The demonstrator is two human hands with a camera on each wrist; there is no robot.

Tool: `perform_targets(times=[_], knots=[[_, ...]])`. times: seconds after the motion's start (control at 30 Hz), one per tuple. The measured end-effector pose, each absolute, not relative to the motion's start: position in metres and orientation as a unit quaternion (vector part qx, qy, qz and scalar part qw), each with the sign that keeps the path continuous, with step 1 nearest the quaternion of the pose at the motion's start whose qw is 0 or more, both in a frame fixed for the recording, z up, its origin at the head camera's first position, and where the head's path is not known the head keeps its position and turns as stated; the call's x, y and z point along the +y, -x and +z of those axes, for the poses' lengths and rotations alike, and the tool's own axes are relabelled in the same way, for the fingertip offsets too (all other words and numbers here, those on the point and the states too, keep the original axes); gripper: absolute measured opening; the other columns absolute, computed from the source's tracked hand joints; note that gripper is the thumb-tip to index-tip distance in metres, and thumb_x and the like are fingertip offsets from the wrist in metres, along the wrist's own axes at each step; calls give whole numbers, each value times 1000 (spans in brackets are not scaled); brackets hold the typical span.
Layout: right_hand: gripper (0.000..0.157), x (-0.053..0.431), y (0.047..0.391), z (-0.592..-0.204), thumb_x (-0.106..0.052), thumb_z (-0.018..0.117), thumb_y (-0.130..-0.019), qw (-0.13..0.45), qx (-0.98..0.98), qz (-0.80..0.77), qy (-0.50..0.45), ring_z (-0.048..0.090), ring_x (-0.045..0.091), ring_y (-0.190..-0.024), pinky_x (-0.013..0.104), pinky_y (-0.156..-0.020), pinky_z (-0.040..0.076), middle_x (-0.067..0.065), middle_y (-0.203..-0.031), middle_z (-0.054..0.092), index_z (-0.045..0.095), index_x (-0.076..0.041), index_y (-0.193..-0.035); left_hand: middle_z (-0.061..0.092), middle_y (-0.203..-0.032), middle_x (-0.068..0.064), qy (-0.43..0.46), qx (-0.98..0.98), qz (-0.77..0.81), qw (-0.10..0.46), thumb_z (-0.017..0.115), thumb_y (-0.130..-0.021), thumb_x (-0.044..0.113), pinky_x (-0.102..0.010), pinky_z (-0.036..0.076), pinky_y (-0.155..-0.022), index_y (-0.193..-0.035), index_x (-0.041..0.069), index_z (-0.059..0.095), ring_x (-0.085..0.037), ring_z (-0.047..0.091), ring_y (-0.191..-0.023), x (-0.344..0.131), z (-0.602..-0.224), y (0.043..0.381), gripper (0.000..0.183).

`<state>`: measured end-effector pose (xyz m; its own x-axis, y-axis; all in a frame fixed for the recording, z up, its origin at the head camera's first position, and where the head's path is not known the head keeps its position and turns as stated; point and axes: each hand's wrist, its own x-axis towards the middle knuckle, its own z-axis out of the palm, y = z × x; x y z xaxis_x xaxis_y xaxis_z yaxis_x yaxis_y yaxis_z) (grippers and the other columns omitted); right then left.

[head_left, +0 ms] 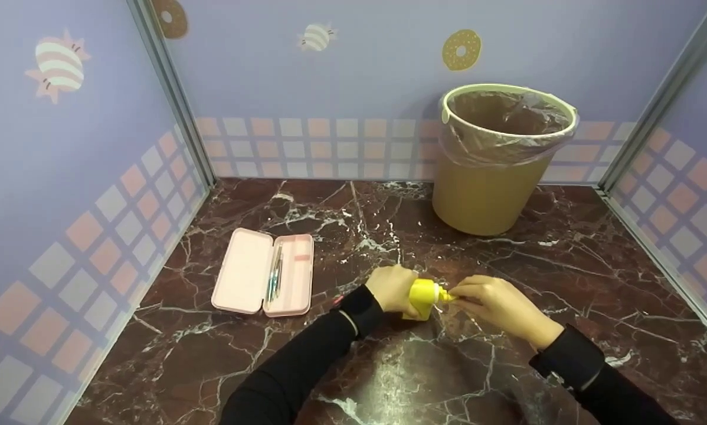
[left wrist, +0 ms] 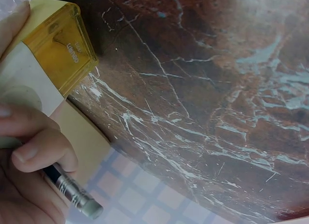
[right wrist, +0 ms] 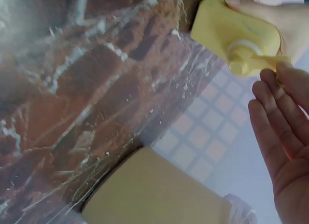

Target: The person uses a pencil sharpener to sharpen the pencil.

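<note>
My left hand [head_left: 392, 288] grips a yellow crank pencil sharpener [head_left: 421, 298] low over the marbled tabletop. Its see-through amber shavings drawer [left wrist: 67, 50] faces the left wrist camera. A dark pencil [left wrist: 72, 189] with a metal ferrule and greyish eraser pokes out between the curled fingers of that same hand; its other end is hidden. On the sharpener's right end, my right hand [head_left: 498, 307] pinches the knob of the small yellow crank [right wrist: 263, 64] between thumb and forefinger. The remaining right fingers are spread loosely below it.
Left of the hands lies an open pink pencil case [head_left: 244, 271] with several thin pens or pencils [head_left: 275, 274] inside. A tan bin [head_left: 483, 195] with a plastic liner stands at the back right. White crumbs dot the tabletop; patterned panels enclose the back and sides.
</note>
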<state>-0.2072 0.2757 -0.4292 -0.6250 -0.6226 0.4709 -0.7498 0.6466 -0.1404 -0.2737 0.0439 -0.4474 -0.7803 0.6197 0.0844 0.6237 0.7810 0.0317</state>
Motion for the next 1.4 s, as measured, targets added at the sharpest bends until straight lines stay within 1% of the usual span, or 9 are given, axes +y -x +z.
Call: perform_targets(times=[0.1,0.2,0.33,0.6,0.87,1.0,1.17,1.3,1.4], knots=[[21,277,211,-426,-5,81,-82,194,-892,159,-376,72,14,-79,31,-71,61,2,-93,76,79,-8,-102,77,-92,-2,337,-941,-31,30,91,-66,51,-35,61,-67,-97,15,71,-21,74,-82,44,-448,274,52],[21,276,216,-424,-5,82,-81,206,-895,151,-366,73,16,-80,33,-72,62,3,-93,77,79,-7,-101,77,-93,-2,344,-938,-34,26,90,-67,50,-35,61,-67,-99,14,70,-22,74,-83,44,-449,275,52],[21,274,223,-423,-7,82,-81,215,-901,144,-349,74,17,-80,35,-72,62,4,-92,77,80,-8,-102,77,-93,-2,347,-937,-38,26,91,-67,49,-36,60,-67,-98,14,70,-22,74,-82,44,-451,276,51],[21,269,233,-426,-7,81,-82,212,-919,141,-301,74,21,-85,38,-78,62,6,-95,78,80,-7,-104,77,-93,-1,350,-936,-35,26,90,-68,49,-33,61,-67,-98,15,70,-20,74,-82,44,-451,276,50],[22,267,240,-429,-10,80,-84,223,-922,112,-297,74,24,-86,40,-78,62,9,-95,77,80,-6,-106,77,-92,-1,354,-934,-36,36,90,-67,49,-36,61,-67,-97,14,70,-22,74,-82,43,-452,277,50],[21,266,245,-430,-10,79,-85,219,-924,99,-296,74,26,-85,41,-78,62,10,-94,77,80,-5,-105,77,-93,-2,354,-934,-38,32,90,-68,48,-36,62,-68,-97,14,70,-22,75,-83,43,-452,277,49],[18,263,250,-436,-10,80,-84,213,-929,74,-293,73,27,-82,41,-73,61,9,-92,76,81,-7,-101,77,-93,-2,354,-934,-36,35,90,-68,48,-36,62,-69,-98,14,70,-22,74,-82,43,-451,276,50],[13,261,255,-444,-7,80,-83,203,-932,56,-295,73,28,-79,43,-69,60,9,-90,76,80,-8,-96,78,-93,-3,354,-934,-39,35,90,-67,51,-36,62,-69,-100,14,70,-22,75,-83,43,-450,276,53],[11,261,258,-450,-5,79,-83,195,-933,59,-296,73,29,-79,45,-69,60,10,-91,76,79,-9,-93,77,-92,-2,355,-933,-43,36,91,-66,53,-35,62,-68,-99,14,71,-21,75,-82,42,-451,276,55]])
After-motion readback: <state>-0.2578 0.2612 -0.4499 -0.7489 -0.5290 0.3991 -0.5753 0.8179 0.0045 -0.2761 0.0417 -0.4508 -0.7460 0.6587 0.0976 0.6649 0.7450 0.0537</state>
